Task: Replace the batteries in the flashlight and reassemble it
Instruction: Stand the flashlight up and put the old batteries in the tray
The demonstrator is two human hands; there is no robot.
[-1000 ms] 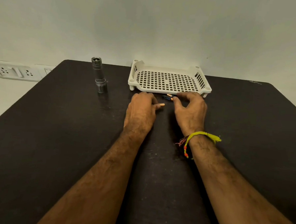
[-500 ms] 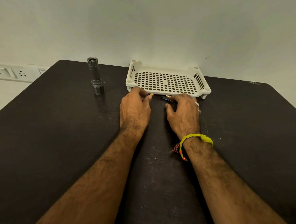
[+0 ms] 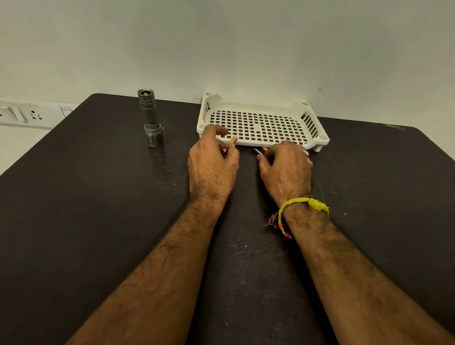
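A grey metal flashlight (image 3: pixel 149 116) stands upright on its head end at the far left of the dark table (image 3: pixel 87 217). My left hand (image 3: pixel 212 162) is closed around a copper-topped battery (image 3: pixel 230 143), whose tip pokes out by the front edge of the white tray (image 3: pixel 260 121). My right hand (image 3: pixel 287 170) rests just right of it, fingers curled over a black and copper battery (image 3: pixel 259 150) that lies on the table in front of the tray. Whether the right hand grips that battery is unclear.
The white perforated plastic tray stands against the wall at the back centre with nothing in it. A wall socket strip (image 3: pixel 16 113) is beyond the table's left edge. A yellow thread band (image 3: pixel 302 205) circles my right wrist.
Both hands slid forward to the tray's front edge. The left hand has lifted its battery slightly, so its copper tip shows against the tray.
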